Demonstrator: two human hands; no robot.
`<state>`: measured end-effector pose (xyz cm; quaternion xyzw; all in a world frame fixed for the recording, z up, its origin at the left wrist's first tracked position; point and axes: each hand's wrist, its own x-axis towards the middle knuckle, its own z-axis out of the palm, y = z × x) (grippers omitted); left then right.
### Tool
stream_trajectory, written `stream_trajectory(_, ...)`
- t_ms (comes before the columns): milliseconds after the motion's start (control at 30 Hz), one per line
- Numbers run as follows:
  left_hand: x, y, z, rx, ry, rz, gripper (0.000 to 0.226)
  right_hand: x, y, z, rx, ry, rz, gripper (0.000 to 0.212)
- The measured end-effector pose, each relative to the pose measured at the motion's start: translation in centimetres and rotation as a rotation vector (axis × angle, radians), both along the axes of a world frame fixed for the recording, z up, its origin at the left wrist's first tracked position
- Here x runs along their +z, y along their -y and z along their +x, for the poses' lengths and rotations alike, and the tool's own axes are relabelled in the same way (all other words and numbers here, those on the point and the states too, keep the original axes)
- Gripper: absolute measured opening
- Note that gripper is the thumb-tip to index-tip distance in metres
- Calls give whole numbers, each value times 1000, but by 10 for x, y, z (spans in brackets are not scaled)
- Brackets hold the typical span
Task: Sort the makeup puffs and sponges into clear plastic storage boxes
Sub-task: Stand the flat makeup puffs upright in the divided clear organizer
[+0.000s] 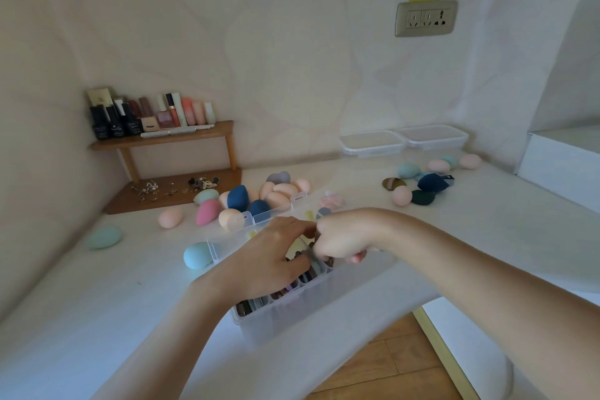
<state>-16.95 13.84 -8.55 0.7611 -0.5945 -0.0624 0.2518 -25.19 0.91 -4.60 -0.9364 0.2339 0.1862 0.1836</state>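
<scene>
A clear plastic storage box (285, 318) with its lid (259, 216) standing open sits at the table's front edge, packed with flat makeup puffs (256, 302) on edge. Both hands reach into it. My left hand (269, 256) has its fingers curled among the puffs. My right hand (344, 242) pinches a flat puff (319, 261) in the box. Egg-shaped sponges lie behind the box in a pile (279, 191), pink, peach, navy and teal. A second group of sponges (425, 178) lies at the right rear.
Two clear lidded boxes (402, 140) stand against the back wall. A wooden shelf (162, 140) with cosmetics bottles fills the left corner, small earrings beneath it. Loose teal sponges (104, 237) lie at the left. A wall socket (425, 18) is above.
</scene>
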Motion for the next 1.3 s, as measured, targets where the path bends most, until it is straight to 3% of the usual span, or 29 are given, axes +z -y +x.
stream_trajectory(167,-3,0,1,2,-4,50,49,2,5,0,-12,-16,65,17)
stream_trajectory(300,-4,2,0,-1,33,74,46,7,1,-13,105,32,-60,16)
stream_trajectory(400,-3,1,-1,-12,33,73,41,16,5,-27,136,298,-18,25)
stream_trajectory(500,1,-2,4,-16,-5,81,34,24,36,-30,75,575,332,20)
stream_trajectory(567,6,-6,8,-5,-12,89,29,15,68,-24,-47,722,392,16)
stream_trajectory(667,11,-10,11,8,48,98,24,-10,109,-11,-182,737,310,9)
stream_trajectory(800,14,-13,10,68,42,148,20,-42,130,8,-211,567,150,10)
stream_trajectory(900,13,-12,13,120,1,211,19,-57,127,13,-185,465,-33,26)
stream_trajectory(1000,17,-13,17,145,-59,256,40,-65,124,15,-212,486,-31,24)
stream_trajectory(1100,19,-13,20,151,-103,256,64,-69,120,16,-207,525,-155,20)
stream_trajectory(1200,17,-13,21,159,-94,228,49,-68,117,15,-222,556,-300,37)
stream_trajectory(1300,13,-13,22,152,-44,177,17,-61,122,9,-317,655,-209,34)
